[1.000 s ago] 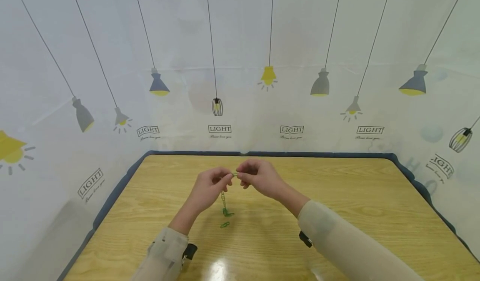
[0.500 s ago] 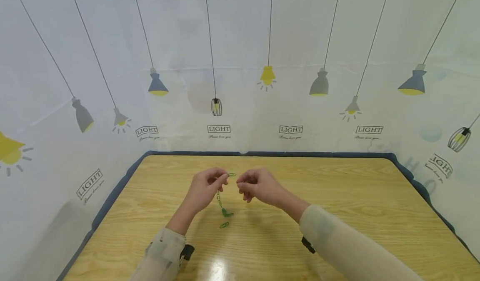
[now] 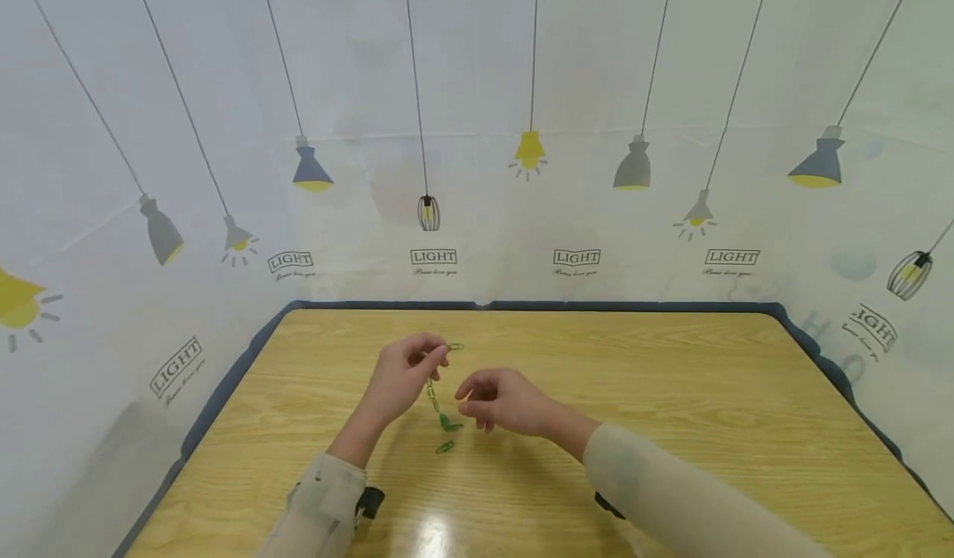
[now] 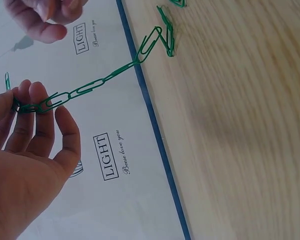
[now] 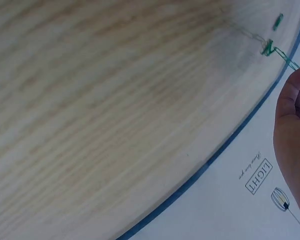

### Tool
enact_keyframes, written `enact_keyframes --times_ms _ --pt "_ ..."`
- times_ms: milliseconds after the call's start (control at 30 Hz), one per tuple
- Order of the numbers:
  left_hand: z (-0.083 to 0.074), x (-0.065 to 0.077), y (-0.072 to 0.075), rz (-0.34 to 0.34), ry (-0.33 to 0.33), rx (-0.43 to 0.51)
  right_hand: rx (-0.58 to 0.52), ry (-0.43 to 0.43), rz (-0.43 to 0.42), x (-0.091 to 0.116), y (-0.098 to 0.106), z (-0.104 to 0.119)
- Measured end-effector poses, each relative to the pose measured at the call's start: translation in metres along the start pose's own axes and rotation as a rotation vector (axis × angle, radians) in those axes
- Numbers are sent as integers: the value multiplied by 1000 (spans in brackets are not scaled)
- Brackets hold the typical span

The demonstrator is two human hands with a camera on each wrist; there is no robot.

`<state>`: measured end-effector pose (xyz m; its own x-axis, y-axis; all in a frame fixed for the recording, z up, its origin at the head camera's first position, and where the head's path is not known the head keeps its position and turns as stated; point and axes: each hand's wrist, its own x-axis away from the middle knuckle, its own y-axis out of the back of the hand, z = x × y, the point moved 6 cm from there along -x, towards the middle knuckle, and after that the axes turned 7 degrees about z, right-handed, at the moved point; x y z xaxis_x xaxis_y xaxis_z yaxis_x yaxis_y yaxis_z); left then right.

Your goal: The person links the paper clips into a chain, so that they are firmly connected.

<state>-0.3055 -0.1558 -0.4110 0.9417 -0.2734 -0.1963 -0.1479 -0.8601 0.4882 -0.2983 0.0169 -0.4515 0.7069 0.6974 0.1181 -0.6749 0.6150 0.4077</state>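
My left hand pinches a chain of green paper clips between thumb and fingers, raised over the table. One end clip sticks out past the fingertips. From the hand the chain hangs down, and its lower links lie bunched on the wood. A single green paper clip lies apart on the table, nearer to me than the bunched links. To the right of the chain hovers my right hand, fingers loosely bent, with nothing seen in it. Only part of that right hand shows in the right wrist view.
The wooden table has a dark blue edge at the back and sides. White sheeting printed with hanging lamps encloses it. Both forearms wear light sleeves, with black wrist mounts beneath.
My right hand has let go of the end clip and come away from the left hand, moving down toward me. The left hand has shifted slightly left with the chain.
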Motion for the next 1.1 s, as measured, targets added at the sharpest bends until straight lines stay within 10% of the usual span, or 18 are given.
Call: enact_keyframes --times_ms 333,1100 --pt "4 -1 -3 15 24 6 39 -55 155 -3 -28 -21" --pt "3 0 -5 32 45 14 231 -54 147 -12 -36 -23"
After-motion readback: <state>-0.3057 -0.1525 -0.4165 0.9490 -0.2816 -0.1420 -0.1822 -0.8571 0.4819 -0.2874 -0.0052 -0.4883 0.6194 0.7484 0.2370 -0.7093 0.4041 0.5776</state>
